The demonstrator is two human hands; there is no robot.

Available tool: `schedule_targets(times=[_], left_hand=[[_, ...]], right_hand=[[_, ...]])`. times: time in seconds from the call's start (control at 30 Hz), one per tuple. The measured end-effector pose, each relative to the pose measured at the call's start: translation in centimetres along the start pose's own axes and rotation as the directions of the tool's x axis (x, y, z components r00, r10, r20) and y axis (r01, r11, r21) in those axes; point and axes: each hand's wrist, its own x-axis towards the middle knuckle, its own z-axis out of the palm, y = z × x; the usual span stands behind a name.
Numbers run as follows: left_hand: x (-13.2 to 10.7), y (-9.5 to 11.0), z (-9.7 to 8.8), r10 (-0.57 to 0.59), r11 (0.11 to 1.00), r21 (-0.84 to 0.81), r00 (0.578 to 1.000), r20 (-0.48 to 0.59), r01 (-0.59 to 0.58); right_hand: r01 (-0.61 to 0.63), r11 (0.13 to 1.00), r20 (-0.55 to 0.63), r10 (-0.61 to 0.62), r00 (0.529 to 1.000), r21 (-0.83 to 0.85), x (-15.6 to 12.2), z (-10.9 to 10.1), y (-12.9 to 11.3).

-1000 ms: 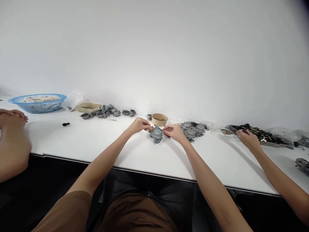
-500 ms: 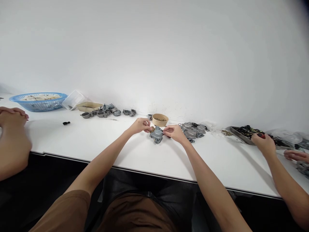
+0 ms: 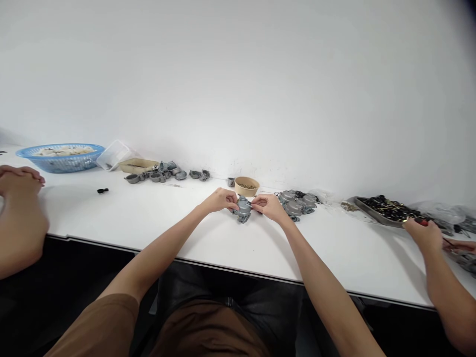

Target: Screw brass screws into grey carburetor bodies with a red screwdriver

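Metal part point(image 3: 244, 209), just one, is between left hand point(image 3: 223, 201) and right hand point(image 3: 268, 206). The left pinches its left side; the right, nearly closed, touches its right, grip unclear. One bowl point(image 3: 247, 192) stands just beyond.

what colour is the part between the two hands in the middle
The part is grey, with a dull sheen; see the head view.

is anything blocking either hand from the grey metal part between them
Nothing visible does: the left hand and right hand are at opposite sides of the grey metal part. The tan bowl stands behind it, not in between.
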Motion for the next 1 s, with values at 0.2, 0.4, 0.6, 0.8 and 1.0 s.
schedule_targets(times=[0.2, 0.4, 0.6, 0.8, 1.0], left_hand=[[0.0, 0.0, -0.2, 0.047, 0.995, 0.083, 0.998, 0.050, -0.051], [0.0, 0.5, -0.3, 0.121, 0.969, 0.209, 0.989, 0.079, -0.136], [0.2, 0.3, -0.6, 0.143, 0.954, 0.251, 0.986, 0.090, -0.161], [0.2, 0.3, -1.5, 0.078, 0.954, 0.279, 0.987, 0.138, -0.114], [-0.2, 0.9, -2.8, -0.043, 0.987, 0.157, 0.988, 0.150, 0.019]], right_hand=[[-0.005, 0.999, 0.002, 0.005, 1.000, 0.032, 0.1, 0.2, 0.2], [-0.003, 0.999, 0.002, 0.003, 1.000, 0.034, 0.2, 0.2, 0.5], [0.015, 0.999, 0.029, -0.014, 0.999, -0.033, 0.0, 0.2, -0.1], [0.003, 0.998, 0.041, 0.000, 0.999, -0.068, -0.2, 0.0, -0.4], [0.012, 0.997, 0.061, -0.008, 0.998, -0.070, -0.1, -0.2, 0.3]])
